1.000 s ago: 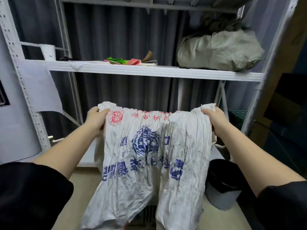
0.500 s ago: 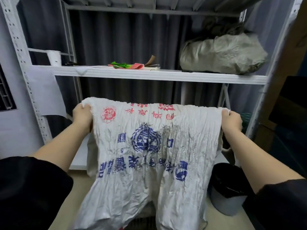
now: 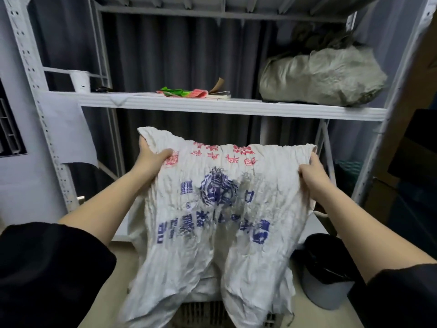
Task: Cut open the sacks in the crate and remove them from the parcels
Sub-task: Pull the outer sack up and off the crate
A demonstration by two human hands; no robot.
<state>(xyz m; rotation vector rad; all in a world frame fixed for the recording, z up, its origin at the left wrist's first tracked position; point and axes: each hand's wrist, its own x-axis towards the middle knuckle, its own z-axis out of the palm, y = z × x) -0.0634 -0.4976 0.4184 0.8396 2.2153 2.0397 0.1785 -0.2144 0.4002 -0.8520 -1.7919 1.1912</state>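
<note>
A crumpled white woven sack (image 3: 212, 233) with blue and red print hangs spread out in front of me. My left hand (image 3: 151, 159) grips its upper left corner, and my right hand (image 3: 312, 174) grips its upper right edge. The sack's lower part drapes down over a slatted crate (image 3: 201, 313) at the bottom of the view. Whatever lies in the crate is hidden by the sack.
A white metal rack stands ahead; its shelf (image 3: 212, 105) carries a full grey sack (image 3: 324, 79), coloured papers (image 3: 186, 93) and a white cup (image 3: 80, 80). A grey bin with a black liner (image 3: 326, 275) stands on the floor at the right.
Both hands pulled the sack's top edge wide apart, then came lower and slightly nearer. The left hand now folds the left corner over, and the sack hangs looser.
</note>
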